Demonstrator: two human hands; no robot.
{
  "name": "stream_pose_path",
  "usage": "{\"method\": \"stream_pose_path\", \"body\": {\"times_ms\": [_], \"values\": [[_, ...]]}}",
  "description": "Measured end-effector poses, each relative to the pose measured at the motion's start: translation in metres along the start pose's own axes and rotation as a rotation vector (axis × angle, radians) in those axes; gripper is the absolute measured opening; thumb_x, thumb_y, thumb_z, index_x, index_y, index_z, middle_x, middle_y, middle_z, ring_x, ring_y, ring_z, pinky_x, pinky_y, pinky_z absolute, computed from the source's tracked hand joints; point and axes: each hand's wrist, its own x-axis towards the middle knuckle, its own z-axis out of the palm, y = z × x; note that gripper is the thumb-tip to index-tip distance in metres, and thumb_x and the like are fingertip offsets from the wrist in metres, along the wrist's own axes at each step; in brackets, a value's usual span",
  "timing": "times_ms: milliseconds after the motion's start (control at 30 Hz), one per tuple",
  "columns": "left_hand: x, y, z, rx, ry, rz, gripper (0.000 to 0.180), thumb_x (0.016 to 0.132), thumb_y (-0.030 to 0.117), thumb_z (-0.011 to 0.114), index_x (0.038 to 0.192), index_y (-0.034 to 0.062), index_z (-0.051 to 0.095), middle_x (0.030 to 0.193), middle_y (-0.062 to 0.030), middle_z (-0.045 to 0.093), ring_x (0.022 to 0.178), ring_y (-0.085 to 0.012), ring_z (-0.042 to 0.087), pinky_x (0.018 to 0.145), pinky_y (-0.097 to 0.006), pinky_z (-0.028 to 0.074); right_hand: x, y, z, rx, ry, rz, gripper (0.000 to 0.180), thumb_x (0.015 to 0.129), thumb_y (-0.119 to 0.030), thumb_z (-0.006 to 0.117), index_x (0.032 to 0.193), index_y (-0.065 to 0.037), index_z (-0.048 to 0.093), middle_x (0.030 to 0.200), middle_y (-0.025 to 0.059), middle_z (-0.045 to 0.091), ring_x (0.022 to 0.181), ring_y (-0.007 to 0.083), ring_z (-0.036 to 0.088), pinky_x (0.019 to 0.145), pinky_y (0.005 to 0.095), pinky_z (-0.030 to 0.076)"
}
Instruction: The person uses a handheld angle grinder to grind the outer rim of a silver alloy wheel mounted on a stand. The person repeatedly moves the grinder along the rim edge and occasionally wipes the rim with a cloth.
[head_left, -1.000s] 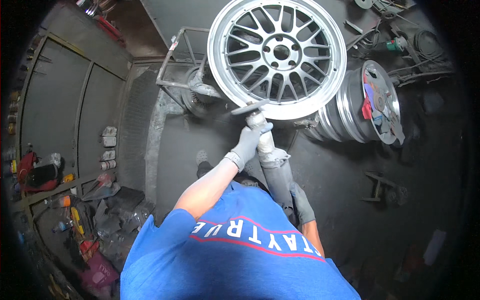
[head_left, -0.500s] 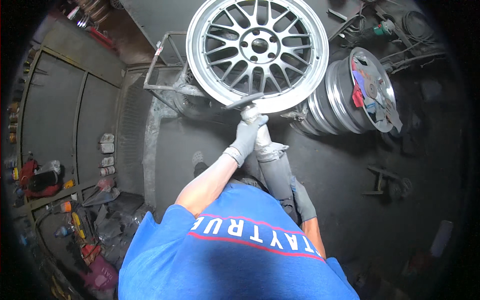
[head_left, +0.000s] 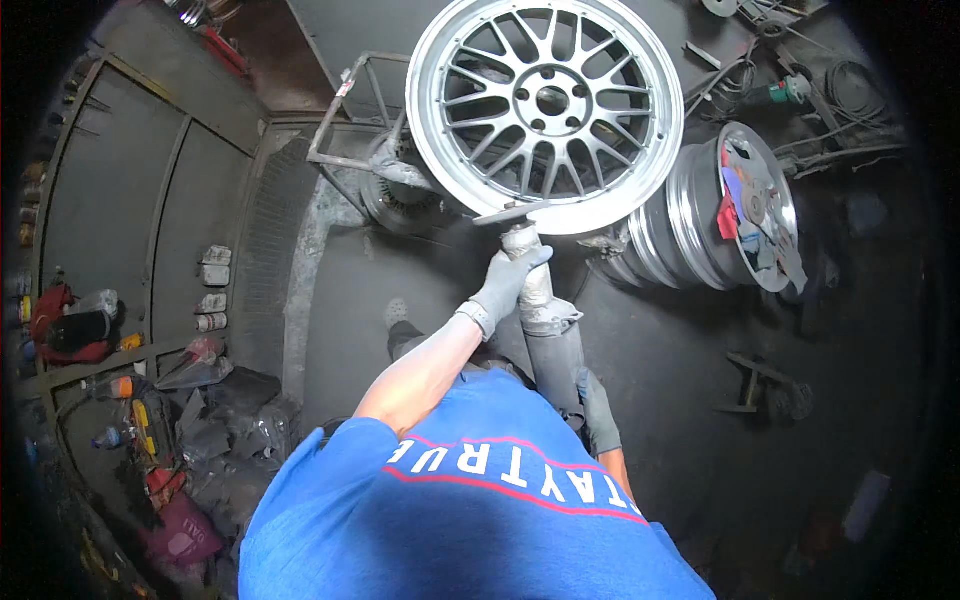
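Observation:
A silver multi-spoke wheel rim (head_left: 552, 97) stands in front of me, its polished outer lip facing me. I hold a dusty grey angle grinder (head_left: 556, 362), its thin disc (head_left: 511, 213) at the lower edge of the lip; whether it touches, I cannot tell. My left hand (head_left: 505, 285), in a grey glove, is wrapped around the pale, narrower neck just behind the disc. Farther back, near my body, my right hand (head_left: 598, 412), also gloved, grips the grinder's thick body. Its fingers are partly hidden behind the tool.
A metal frame (head_left: 385, 165) stands left of the wheel. Stacked rims (head_left: 700, 215) lie to the right, with rags and sanding pieces (head_left: 757, 215) on the end one. Cables and a green power tool (head_left: 792, 90) are at the back right. Bottles and bags (head_left: 215, 430) clutter the left side.
The view has shifted, so the wheel and stacked rims sit farther right and lower. The grinder's disc looks less tilted along the lip. Both hands keep their grip.

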Motion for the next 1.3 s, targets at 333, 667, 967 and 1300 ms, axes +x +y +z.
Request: {"method": "stream_pose_path", "body": {"times_ms": [333,667,967,1300], "values": [[0.016,0.052,-0.062,-0.028,-0.018,-0.009,0.036,0.088,0.018,0.083,0.119,0.0048,0.069,0.11,-0.0055,0.073,0.096,-0.0172,0.07,0.088,-0.035,0.057,0.053,0.012,0.064,-0.152,-0.088,-0.144,0.071,0.106,-0.054,0.054,0.147,0.004,0.052,0.142,0.0187,0.061,0.129,0.0248,0.056,0.11,0.036,0.043],[0.007,-0.014,-0.021,-0.085,-0.196,-0.231,0.031,0.08,0.011,0.087,0.105,0.0058,0.07,0.097,-0.0047,0.07,0.087,-0.0179,0.069,0.082,-0.037,0.057,-0.013,0.026,0.021,-0.054,0.012,-0.133,0.064,0.107,-0.043,0.057,0.15,0.003,0.049,0.145,0.0162,0.058,0.132,0.0237,0.054,0.112,0.0353,0.041],[0.006,-0.013,0.003,0.099,-0.333,-0.293,0.036,0.085,0.019,0.086,0.113,0.007,0.067,0.103,-0.0046,0.069,0.095,-0.0158,0.065,0.086,-0.036,0.054,-0.059,0.02,0.063,0.2,0.174,0.036,0.061,0.108,-0.041,0.054,0.152,0.002,0.047,0.143,0.0162,0.058,0.128,0.0247,0.056,0.107,0.0371,0.045],[0.005,0.044,-0.072,0.152,-0.274,-0.278,0.032,0.085,0.017,0.085,0.11,0.0084,0.067,0.099,-0.0035,0.068,0.09,-0.0165,0.066,0.085,-0.035,0.054,-0.047,0.059,0.144,0.178,0.118,-0.002,0.064,0.108,-0.045,0.054,0.151,0.001,0.048,0.141,0.0148,0.06,0.127,0.0239,0.056,0.106,0.037,0.046]]}}
